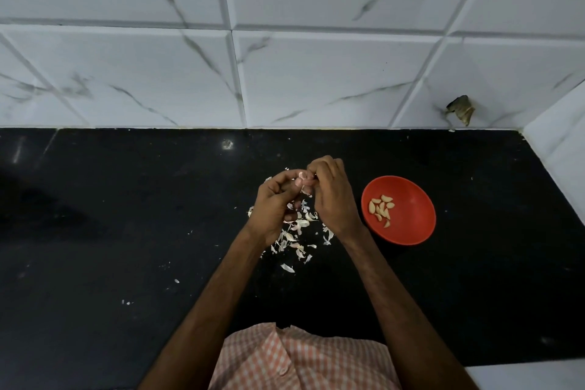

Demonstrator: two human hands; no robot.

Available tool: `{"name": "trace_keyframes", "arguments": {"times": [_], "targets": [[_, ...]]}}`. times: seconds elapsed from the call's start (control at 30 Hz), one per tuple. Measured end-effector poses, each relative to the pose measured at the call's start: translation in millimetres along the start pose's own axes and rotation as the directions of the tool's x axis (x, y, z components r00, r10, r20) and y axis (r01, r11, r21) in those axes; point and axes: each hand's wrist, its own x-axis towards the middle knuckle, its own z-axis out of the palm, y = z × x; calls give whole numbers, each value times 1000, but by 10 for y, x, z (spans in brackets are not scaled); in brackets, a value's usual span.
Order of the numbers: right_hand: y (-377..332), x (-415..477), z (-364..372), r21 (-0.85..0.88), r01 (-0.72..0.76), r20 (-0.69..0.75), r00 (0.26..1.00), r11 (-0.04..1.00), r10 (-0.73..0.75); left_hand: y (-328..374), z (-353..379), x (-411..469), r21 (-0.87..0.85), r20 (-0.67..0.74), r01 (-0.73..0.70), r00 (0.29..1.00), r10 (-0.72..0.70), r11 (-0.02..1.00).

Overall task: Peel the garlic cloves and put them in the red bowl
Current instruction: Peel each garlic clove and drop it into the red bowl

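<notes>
Over the black counter, my left hand (274, 203) holds a pinkish garlic clove (303, 181) between thumb and curled fingers. My right hand (330, 193) meets it from the right, its fingertips pinching at the clove's skin. Below the hands lies a scatter of garlic peels (296, 239). The red bowl (408, 231) sits just right of my right wrist and holds several peeled cloves (381, 209).
The black counter (126, 215) runs back to a white marble-tiled wall (285, 73). A white side wall (563, 149) closes the right end. A hole with a dark scrap (459, 109) marks the tile at right. Small peel bits (126, 302) lie at left.
</notes>
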Motion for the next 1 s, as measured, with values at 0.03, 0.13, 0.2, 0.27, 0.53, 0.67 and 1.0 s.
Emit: {"name": "trace_keyframes", "arguments": {"times": [0.03, 0.13, 0.2, 0.27, 0.53, 0.67, 1.0], "targets": [[-2, -14, -1, 24, 0, -3, 1000, 1000, 0, 8, 7, -1, -29, -8, 15, 1000, -16, 999], [-22, -56, -20, 100, 9, 0, 1000, 995, -9, 26, -3, -7, -47, -37, 28, 999, -30, 998], [-51, -80, -33, 140, 1, 0, 1000, 990, -1, 15, -16, -8, -9, -44, 22, 999, -22, 1000], [-74, -94, -40, 149, -4, -3, 1000, 989, 5, 7, -16, -10, 3, -44, 21, 999, -21, 1000], [-47, -4, -120, 250, -133, 39, 991, 959, 127, 27, -63, -9, 72, -89, -111, 989, 117, 991], [-68, 28, -109, 241, -142, 63, 989, 960, 131, -9, -72, 6, 150, -103, -177, 976, 193, 973], [-128, 176, -253, 350, -401, 382, 886, 847, 262, -15, -141, 34, 342, -48, -330, 929, 368, 880]]}}
